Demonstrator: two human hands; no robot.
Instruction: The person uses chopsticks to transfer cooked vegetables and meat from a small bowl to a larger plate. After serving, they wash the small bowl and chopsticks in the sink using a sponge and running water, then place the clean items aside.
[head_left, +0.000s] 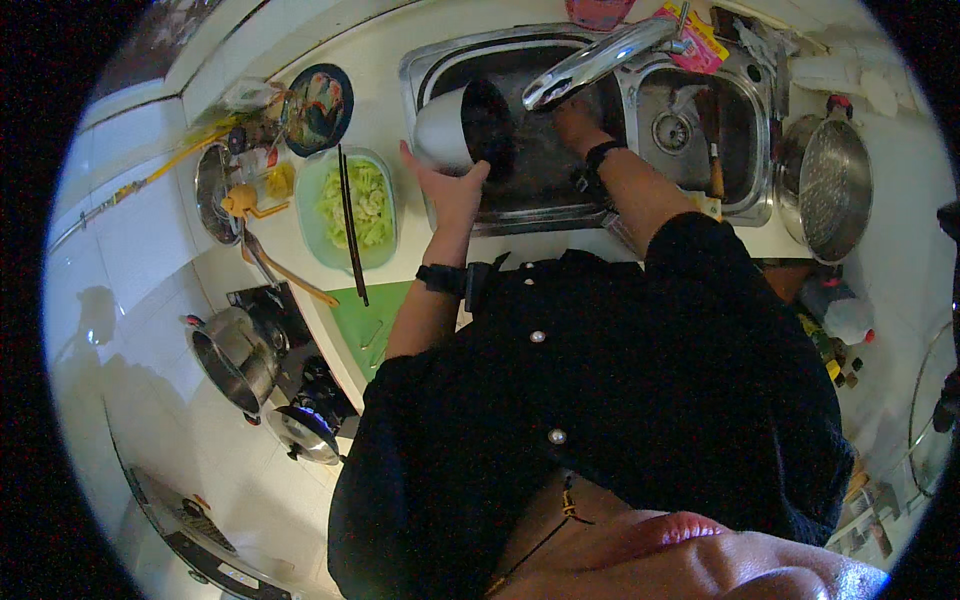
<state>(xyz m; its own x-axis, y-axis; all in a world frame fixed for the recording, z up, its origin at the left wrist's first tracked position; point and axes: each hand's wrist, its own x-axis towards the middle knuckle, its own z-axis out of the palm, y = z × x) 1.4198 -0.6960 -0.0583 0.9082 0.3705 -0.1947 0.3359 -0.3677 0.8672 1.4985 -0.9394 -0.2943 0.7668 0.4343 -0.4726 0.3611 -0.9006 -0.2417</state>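
Observation:
A deep pot (442, 129), pale outside and dark inside, is tilted sideways over the large basin of a steel double sink (536, 217). My left hand (454, 187) grips its near side, with the thumb at the rim. To the right of the pot's mouth, my right hand (581, 124) is down in the same basin, under the chrome faucet (600, 60). Its fingers are partly hidden by the faucet and blurred, so whether they hold anything is unclear. Both wrists wear dark bands.
Left of the sink, chopsticks (349, 225) lie across a pale green container (306, 217) of chopped greens. Behind it stands a dark patterned plate (319, 109). A steel pot (232, 360) and a lit burner (319, 416) are farther left. A steel colander (836, 187) stands at right.

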